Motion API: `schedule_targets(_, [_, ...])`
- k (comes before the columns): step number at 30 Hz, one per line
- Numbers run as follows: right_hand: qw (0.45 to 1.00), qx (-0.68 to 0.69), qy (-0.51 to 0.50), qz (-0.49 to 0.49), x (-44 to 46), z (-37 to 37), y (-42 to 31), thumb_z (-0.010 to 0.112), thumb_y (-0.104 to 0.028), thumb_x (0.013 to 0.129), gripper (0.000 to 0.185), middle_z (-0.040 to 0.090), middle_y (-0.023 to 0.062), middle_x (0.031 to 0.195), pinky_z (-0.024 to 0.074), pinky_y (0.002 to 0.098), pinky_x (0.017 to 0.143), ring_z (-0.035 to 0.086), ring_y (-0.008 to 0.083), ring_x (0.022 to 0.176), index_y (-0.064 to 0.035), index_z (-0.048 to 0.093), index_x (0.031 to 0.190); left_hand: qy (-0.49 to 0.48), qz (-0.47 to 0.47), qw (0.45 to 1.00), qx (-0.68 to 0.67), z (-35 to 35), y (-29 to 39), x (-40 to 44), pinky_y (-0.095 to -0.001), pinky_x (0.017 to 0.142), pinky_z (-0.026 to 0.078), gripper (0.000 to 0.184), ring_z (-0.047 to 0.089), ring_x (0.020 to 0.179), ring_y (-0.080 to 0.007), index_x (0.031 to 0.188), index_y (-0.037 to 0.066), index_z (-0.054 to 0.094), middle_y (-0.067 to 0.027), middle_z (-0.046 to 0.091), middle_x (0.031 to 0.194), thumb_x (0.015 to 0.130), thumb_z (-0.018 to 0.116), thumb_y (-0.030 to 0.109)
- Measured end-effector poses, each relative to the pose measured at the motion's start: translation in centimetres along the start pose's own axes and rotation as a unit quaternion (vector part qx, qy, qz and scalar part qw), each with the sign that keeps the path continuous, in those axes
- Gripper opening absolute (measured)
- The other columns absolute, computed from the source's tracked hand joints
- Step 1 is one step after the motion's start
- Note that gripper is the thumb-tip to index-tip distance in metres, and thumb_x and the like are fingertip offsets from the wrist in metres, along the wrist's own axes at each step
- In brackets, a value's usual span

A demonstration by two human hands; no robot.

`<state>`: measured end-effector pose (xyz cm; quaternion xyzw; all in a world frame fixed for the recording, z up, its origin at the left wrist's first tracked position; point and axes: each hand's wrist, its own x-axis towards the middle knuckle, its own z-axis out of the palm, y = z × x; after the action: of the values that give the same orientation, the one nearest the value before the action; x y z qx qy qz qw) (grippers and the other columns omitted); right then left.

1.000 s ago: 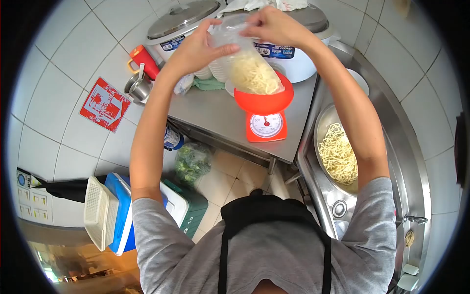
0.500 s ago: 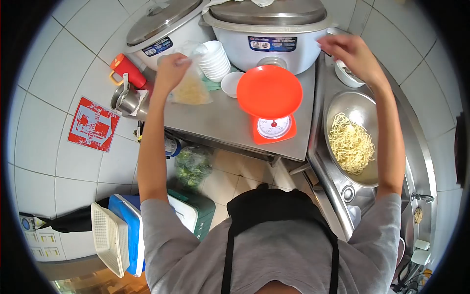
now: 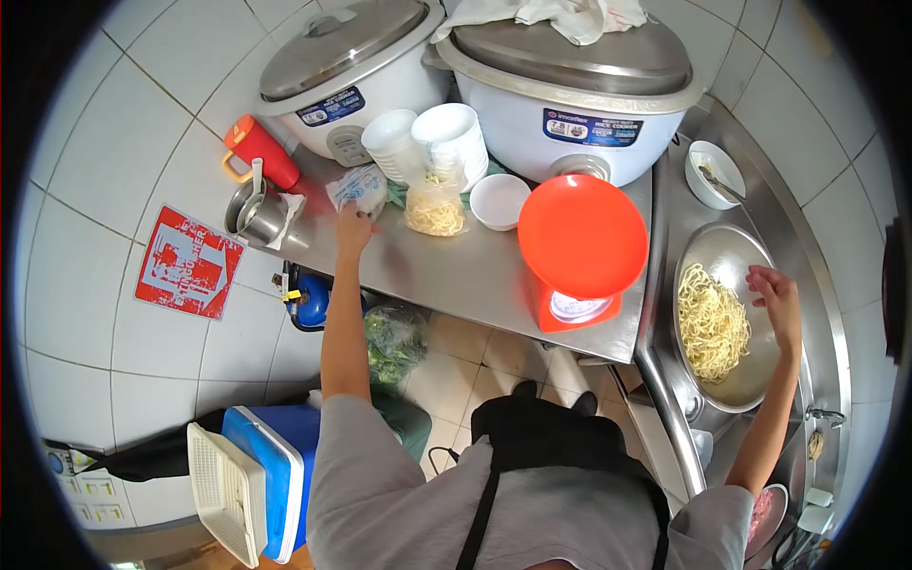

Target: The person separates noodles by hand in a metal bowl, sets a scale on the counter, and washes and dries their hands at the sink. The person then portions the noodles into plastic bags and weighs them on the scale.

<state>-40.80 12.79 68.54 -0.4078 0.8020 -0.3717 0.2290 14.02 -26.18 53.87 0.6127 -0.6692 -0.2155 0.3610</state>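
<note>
My left hand [image 3: 354,228] is at the near edge of a pack of clear plastic bags [image 3: 361,189] with blue print, its fingers pinched on it. Just right of it, a small clear bag of noodles [image 3: 435,213] stands on the steel counter. Over the right side of a large steel bowl [image 3: 755,351], my right hand [image 3: 776,293] hangs with loosely bent fingers apart, holding nothing. Yellow noodles [image 3: 712,325] lie heaped in that bowl. An orange kitchen scale [image 3: 583,237] with a round pan sits between my hands, nothing on its pan.
Stacked white bowls [image 3: 446,133] and a single white bowl [image 3: 500,201] stand before two large rice cookers [image 3: 579,90]. A steel pot [image 3: 256,218] and red tumbler [image 3: 261,152] are at left. Another white bowl [image 3: 714,174] holds a utensil.
My left hand has let go of the bag of noodles, now standing on the counter, and moved to the plastic bags. My right hand came down over the noodle bowl. The view shifted.
</note>
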Motion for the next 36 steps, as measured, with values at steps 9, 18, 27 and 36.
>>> schedule_targets(9, [0.997, -0.037, 0.054, 0.035, -1.6, 0.0, 0.4, 0.053, -0.019, 0.085, 0.027, 0.062, 0.0047, 0.081, 0.0450, 0.0217, 0.054, 0.056, 0.0097, 0.070, -0.0007, 0.060, 0.103, 0.086, -0.013, 0.962, 0.258, 0.5, 2.5, 2.7, -0.0437, 0.066, 0.046, 0.024, 0.060, 0.081, -0.0314, 0.092, 0.009, 0.060, -0.0137, 0.063, 0.082, 0.082, 0.049, 0.028])
schedule_targets(18, [0.994, -0.031, 0.075, 0.066, -2.5, -1.0, 1.5, 0.052, -0.017, 0.085, 0.026, 0.061, 0.0036, 0.079, 0.0431, 0.0201, 0.051, 0.054, 0.0081, 0.066, -0.0002, 0.059, 0.103, 0.081, 0.075, 0.924, 0.366, 2.8, -2.8, 4.0, -0.0444, 0.064, 0.046, 0.029, 0.060, 0.077, -0.0340, 0.100, 0.012, 0.059, -0.0148, 0.062, 0.086, 0.078, 0.051, 0.029])
schedule_targets(27, [0.997, -0.027, 0.066, 0.041, -1.9, -0.8, 0.4, 0.054, -0.014, 0.083, 0.025, 0.061, 0.0034, 0.078, 0.0423, 0.0198, 0.050, 0.054, 0.0076, 0.064, -0.0004, 0.059, 0.103, 0.087, -0.057, 0.978, 0.179, -1.3, 1.6, 3.8, -0.0373, 0.067, 0.048, 0.021, 0.063, 0.074, -0.0250, 0.084, 0.010, 0.066, -0.0124, 0.064, 0.074, 0.070, 0.059, 0.024])
schedule_targets(36, [0.994, -0.091, -0.052, 0.040, -2.4, 2.0, -3.8, 0.060, -0.009, 0.077, 0.026, 0.062, 0.0050, 0.075, 0.0430, 0.0222, 0.052, 0.052, 0.0087, 0.062, 0.0018, 0.060, 0.101, -0.109, -0.003, 0.970, 0.219, -3.9, -1.2, 8.1, -0.0353, 0.069, 0.048, 0.022, 0.063, 0.074, -0.0280, 0.080, 0.004, 0.065, -0.0133, 0.064, 0.069, 0.067, 0.058, 0.021])
